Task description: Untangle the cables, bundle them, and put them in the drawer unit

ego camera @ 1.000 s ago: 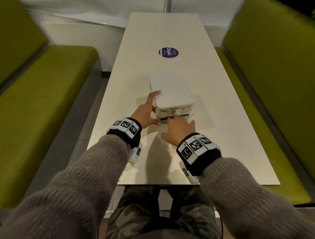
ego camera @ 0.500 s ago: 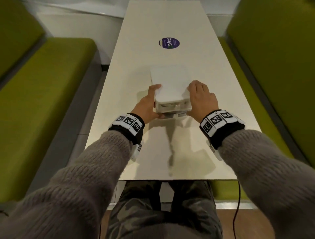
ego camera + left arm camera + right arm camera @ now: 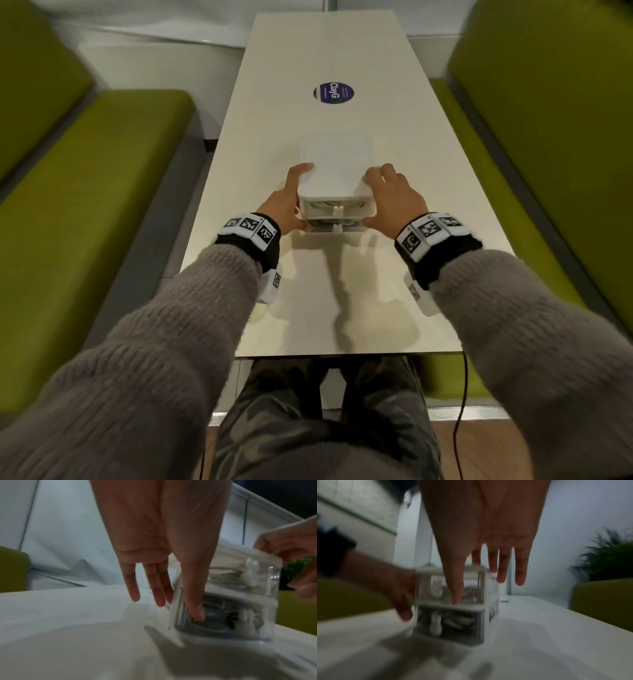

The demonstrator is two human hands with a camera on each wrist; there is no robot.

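Left hand [image 3: 286,205] and right hand [image 3: 394,198] reach forward, fingers [image 3: 160,588] straight.

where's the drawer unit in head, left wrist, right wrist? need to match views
Head: drawer unit centre, between both hands.
Left wrist: drawer unit right of centre, behind the thumb.
Right wrist: drawer unit lower centre-left, blurred.
Shared landmark: the white bunny-shaped drawer knobs.

Looks like an office or café booth. Long pale desk [image 3: 342,61] flanked by green upholstered benches [image 3: 102,171]. Potted plant [image 3: 611,558] behind.
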